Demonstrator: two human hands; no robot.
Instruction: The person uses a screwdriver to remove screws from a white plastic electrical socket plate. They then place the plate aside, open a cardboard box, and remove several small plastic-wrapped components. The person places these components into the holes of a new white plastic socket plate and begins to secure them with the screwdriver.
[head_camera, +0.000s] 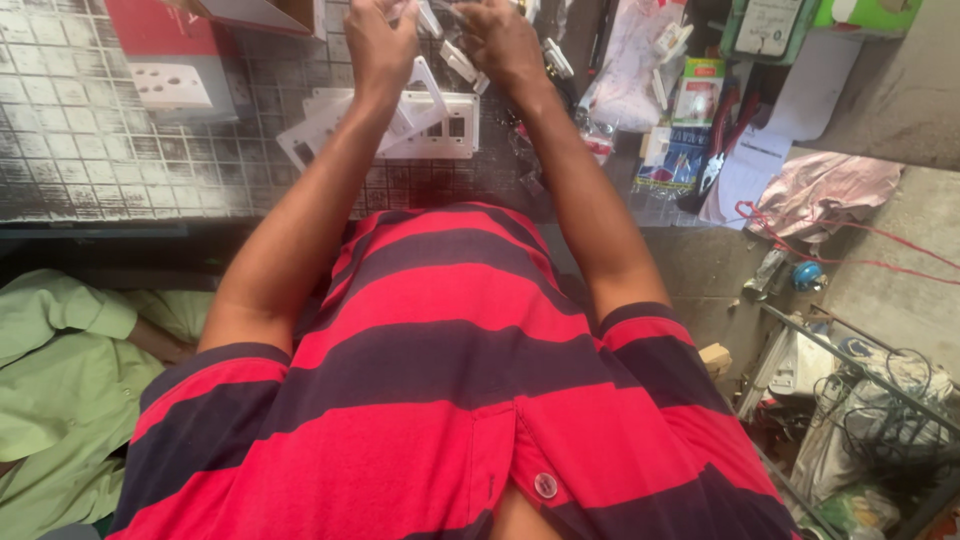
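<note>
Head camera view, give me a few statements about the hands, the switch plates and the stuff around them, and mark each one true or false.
1. Both hands, left hand and right hand, are raised together over the white switch plates. True.
2. The switch plates lie on a bare wooden bench. False: they lie on a grey gridded mat.
3. The person wears a red and dark striped shirt. True.
4. Pliers with red handles lie right of the plates. True.
5. A blue sleeve shows at lower left. False: a light green sleeve.
</note>
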